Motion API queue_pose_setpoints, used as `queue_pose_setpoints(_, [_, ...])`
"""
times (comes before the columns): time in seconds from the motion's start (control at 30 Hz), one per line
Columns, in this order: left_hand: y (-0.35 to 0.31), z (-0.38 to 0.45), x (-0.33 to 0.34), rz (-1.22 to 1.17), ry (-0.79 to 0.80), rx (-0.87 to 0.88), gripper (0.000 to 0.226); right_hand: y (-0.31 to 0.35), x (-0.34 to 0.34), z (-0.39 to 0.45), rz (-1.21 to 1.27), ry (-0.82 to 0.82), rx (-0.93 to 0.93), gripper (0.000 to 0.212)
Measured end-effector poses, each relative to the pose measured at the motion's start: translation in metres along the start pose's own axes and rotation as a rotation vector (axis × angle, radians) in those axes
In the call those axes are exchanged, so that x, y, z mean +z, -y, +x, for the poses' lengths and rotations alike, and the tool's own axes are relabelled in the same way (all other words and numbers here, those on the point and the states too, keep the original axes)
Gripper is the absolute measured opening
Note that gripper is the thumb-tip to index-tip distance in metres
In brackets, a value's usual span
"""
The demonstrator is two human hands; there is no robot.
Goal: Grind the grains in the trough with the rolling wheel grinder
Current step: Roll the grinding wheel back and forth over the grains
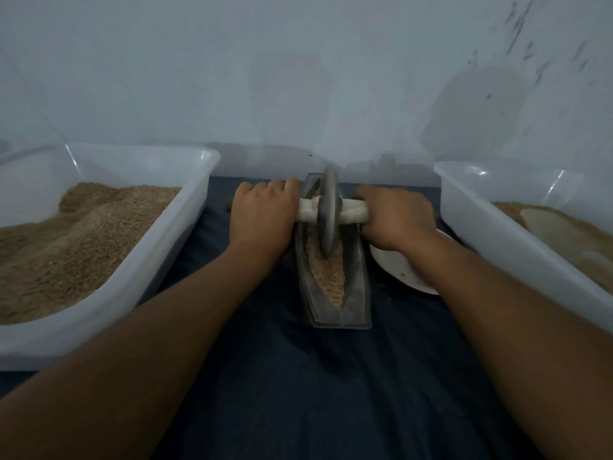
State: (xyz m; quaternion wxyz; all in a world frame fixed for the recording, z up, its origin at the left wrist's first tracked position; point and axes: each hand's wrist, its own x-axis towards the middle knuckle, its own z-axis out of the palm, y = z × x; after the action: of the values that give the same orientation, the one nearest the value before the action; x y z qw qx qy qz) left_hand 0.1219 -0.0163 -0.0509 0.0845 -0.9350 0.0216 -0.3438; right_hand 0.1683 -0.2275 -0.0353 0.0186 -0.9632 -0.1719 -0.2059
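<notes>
A grey boat-shaped trough point(356, 293) lies lengthwise on the dark cloth, with tan crushed grains point(328, 277) along its groove. A grey metal wheel point(329, 214) stands upright in the far half of the groove, on a pale wrapped axle handle point(353, 212) that crosses the trough. My left hand point(263, 220) grips the axle's left end, fingers curled over it. My right hand point(396, 217) grips the right end the same way. The grains under the wheel are partly hidden.
A large white plastic tub point(185, 224) heaped with brown grain stands at the left. A second white tub point(497, 234) with tan meal stands at the right. A white plate point(401, 267) lies under my right wrist. A pale wall rises right behind.
</notes>
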Motion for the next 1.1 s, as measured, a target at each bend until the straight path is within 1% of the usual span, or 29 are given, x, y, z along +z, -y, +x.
queue_pose_setpoints(0.13, [0.0, 0.011, 0.005, 0.012, -0.007, 0.008, 0.015, -0.003, -0.005, 0.017, 0.039, 0.148, 0.026, 0.037])
queue_pose_setpoints(0.2, [0.001, 0.015, 0.008, 0.01, -0.017, 0.013, 0.013, -0.003, -0.005, 0.024, 0.021, 0.188, 0.034, 0.039])
queue_pose_setpoints(0.3, [0.002, 0.016, 0.012, 0.007, -0.031, 0.014, 0.013, -0.001, -0.005, 0.029, -0.01, 0.206, 0.044, 0.035])
queue_pose_setpoints(0.5, [-0.001, 0.007, 0.009, 0.02, -0.055, 0.033, 0.021, 0.0, -0.006, 0.011, 0.002, 0.147, 0.06, 0.025])
queue_pose_setpoints(0.57, [-0.002, 0.001, 0.005, 0.024, -0.069, 0.028, 0.021, 0.001, -0.006, 0.004, -0.004, 0.128, 0.047, 0.023])
queue_pose_setpoints(0.73, [-0.004, -0.023, -0.006, 0.029, -0.116, 0.019, 0.023, 0.004, -0.005, -0.016, -0.055, 0.036, 0.023, 0.013])
queue_pose_setpoints(0.9, [-0.008, -0.041, -0.02, 0.003, -0.133, 0.036, 0.03, 0.01, -0.009, -0.042, -0.068, -0.028, 0.041, 0.02])
queue_pose_setpoints(0.97, [-0.008, -0.045, -0.024, -0.009, -0.131, 0.042, 0.03, 0.01, -0.009, -0.053, -0.062, -0.075, 0.014, 0.022])
queue_pose_setpoints(1.03, [-0.008, -0.05, -0.029, -0.012, -0.149, 0.036, 0.028, 0.01, -0.011, -0.062, -0.071, -0.127, -0.018, 0.023])
queue_pose_setpoints(1.1, [-0.009, -0.056, -0.033, -0.005, -0.18, 0.024, 0.025, 0.011, -0.013, -0.069, -0.07, -0.143, -0.028, 0.023])
